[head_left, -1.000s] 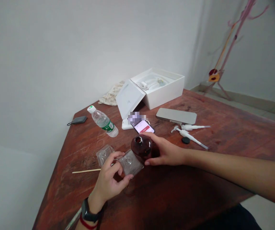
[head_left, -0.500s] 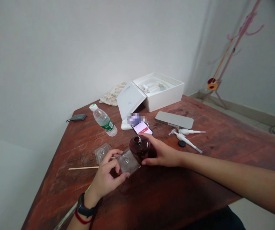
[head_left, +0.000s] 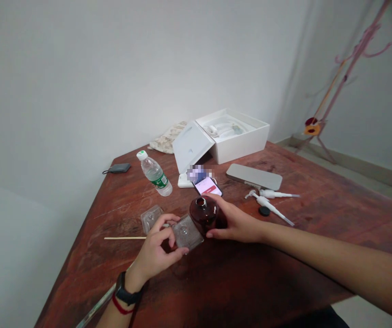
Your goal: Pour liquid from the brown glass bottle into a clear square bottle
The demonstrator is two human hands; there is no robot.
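My right hand [head_left: 232, 219] is wrapped around a dark brown bottle [head_left: 203, 215] whose narrow neck is uncapped. Right beside it, my left hand [head_left: 160, 248] grips a clear plastic tray [head_left: 186, 233] by its left edge, thumb below and fingers above. The tray's right side meets or nearly meets the bottle; I cannot tell if they touch. Behind my left fingers lies a second clear plastic piece [head_left: 151, 218]. A thin wooden stick [head_left: 124, 238] runs in under the left hand. Two white pump heads [head_left: 273, 208] and a black cap [head_left: 264, 211] lie right of the bottle.
On the wooden table [head_left: 237, 278] stand a water bottle [head_left: 155, 174] and an open white box [head_left: 242, 143] with its lid leaning on it. A lit phone [head_left: 207, 186], a silver-grey slab [head_left: 254, 176] and a grey pouch-like item [head_left: 119, 168] lie around. A pink rack [head_left: 344, 77] stands beyond.
The whole view has shifted slightly, so everything appears a little further right and lower. Both hands keep their holds on the tray and the brown bottle.
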